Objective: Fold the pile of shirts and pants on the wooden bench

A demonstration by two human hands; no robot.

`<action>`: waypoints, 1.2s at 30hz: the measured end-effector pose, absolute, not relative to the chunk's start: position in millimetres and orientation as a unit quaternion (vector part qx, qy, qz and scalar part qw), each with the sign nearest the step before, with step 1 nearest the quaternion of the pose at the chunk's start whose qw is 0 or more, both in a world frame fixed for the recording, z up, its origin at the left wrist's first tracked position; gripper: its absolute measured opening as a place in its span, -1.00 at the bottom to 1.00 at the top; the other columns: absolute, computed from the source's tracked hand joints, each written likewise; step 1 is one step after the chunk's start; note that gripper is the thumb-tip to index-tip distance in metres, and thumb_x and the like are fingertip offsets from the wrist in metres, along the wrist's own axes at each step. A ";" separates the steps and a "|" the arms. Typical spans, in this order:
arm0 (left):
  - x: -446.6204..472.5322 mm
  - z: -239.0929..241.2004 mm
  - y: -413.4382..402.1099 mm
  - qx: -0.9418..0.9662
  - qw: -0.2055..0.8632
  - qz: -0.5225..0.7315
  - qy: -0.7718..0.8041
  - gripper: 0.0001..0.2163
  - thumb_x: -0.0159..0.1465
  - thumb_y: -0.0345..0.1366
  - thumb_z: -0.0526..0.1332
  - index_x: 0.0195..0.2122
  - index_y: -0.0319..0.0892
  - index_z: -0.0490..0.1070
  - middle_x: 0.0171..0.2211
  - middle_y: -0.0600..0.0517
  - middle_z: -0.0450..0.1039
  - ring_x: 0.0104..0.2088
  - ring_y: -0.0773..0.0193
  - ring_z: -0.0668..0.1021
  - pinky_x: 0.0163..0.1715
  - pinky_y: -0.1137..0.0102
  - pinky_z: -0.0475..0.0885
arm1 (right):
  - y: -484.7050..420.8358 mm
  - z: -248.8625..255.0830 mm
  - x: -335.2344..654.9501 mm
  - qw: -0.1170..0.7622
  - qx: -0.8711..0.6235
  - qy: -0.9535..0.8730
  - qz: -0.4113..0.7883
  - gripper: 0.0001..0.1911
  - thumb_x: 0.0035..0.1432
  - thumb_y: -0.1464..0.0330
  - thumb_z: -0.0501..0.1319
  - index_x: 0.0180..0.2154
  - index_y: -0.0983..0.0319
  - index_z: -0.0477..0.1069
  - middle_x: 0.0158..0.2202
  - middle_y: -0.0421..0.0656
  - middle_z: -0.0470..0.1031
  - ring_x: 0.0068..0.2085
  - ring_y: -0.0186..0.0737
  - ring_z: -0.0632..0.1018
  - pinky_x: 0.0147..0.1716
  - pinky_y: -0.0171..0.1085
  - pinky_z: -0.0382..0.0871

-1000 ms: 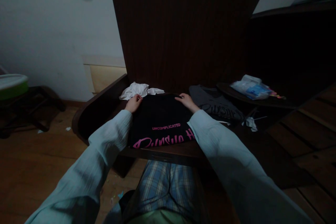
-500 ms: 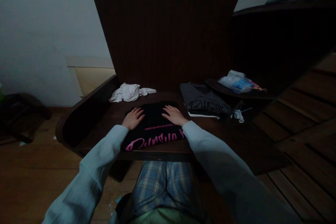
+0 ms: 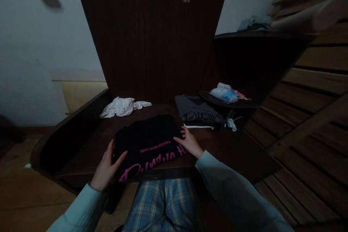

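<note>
A folded black T-shirt (image 3: 146, 132) with pink lettering lies on the dark wooden surface in front of me, close to its front edge. My left hand (image 3: 107, 166) is at its near left side, thumb over the top and fingers along the edge. At the right side, my right hand (image 3: 190, 141) has its thumb on the cloth and its fingers bent around the edge. The undersides of both grips are hidden.
A crumpled white cloth (image 3: 122, 107) lies at the back left. Folded grey clothing (image 3: 197, 108) is stacked at the back right, beside a low shelf holding a plastic packet (image 3: 224, 93). A raised side panel (image 3: 73, 123) bounds the left.
Both hands have left their flat position on top of the T-shirt and moved to its left and right edges. The camera view has shifted too.
</note>
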State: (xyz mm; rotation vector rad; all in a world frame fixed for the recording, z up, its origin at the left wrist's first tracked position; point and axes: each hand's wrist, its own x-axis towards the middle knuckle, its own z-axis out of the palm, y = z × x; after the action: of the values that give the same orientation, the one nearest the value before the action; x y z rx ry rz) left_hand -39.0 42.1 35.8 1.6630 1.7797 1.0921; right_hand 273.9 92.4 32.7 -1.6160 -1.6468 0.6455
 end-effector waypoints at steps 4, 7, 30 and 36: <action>-29.8 43.8 29.9 0.530 0.348 0.446 0.632 -0.27 0.04 0.00 0.16 0.19 -0.14 -0.05 0.19 -0.13 0.07 0.17 0.08 0.18 0.11 0.21 0.12 | 94.2 47.1 270.8 0.331 -0.623 -0.660 0.258 -0.37 -0.04 0.21 0.21 0.05 0.26 0.12 -0.07 0.00 0.39 -0.04 -0.13 0.43 -0.06 -0.16 0.27; -26.0 49.1 19.7 0.503 0.385 0.436 0.640 -0.29 0.05 -0.01 0.13 0.19 -0.16 -0.04 0.16 -0.14 0.12 0.12 0.08 0.26 0.05 0.22 0.23 | 92.7 54.9 269.8 0.290 -0.643 -0.666 0.244 -0.30 -0.06 0.15 0.22 0.08 0.27 0.09 -0.04 0.03 0.37 -0.02 -0.07 0.41 -0.06 -0.14 0.26; 40.3 110.0 67.2 0.653 0.052 0.505 0.562 -0.60 0.15 -0.27 0.05 0.05 -0.12 0.22 -0.06 -0.07 0.15 0.04 0.10 0.28 0.09 0.18 0.17 | 121.9 153.0 289.4 0.342 -0.508 -0.790 0.028 -0.60 0.04 0.41 0.15 -0.03 0.11 0.35 -0.03 -0.12 0.27 0.02 -0.14 0.33 0.03 -0.17 0.18; 117.4 165.7 139.1 0.687 0.040 0.573 0.446 -0.59 0.16 -0.37 0.09 0.06 -0.18 0.19 -0.02 -0.10 0.11 0.09 0.11 0.21 0.11 0.20 0.10 | 144.5 219.6 382.6 0.368 -0.587 -0.708 -0.139 -0.58 0.08 0.36 0.10 0.02 0.22 0.30 -0.01 -0.02 0.26 0.02 -0.01 0.33 0.00 -0.06 0.19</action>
State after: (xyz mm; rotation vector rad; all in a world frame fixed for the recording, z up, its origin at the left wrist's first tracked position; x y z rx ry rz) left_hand 117.4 139.1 165.7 2.1039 1.3657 1.7559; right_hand 382.6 144.5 219.6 -1.5074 -1.8169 -0.3562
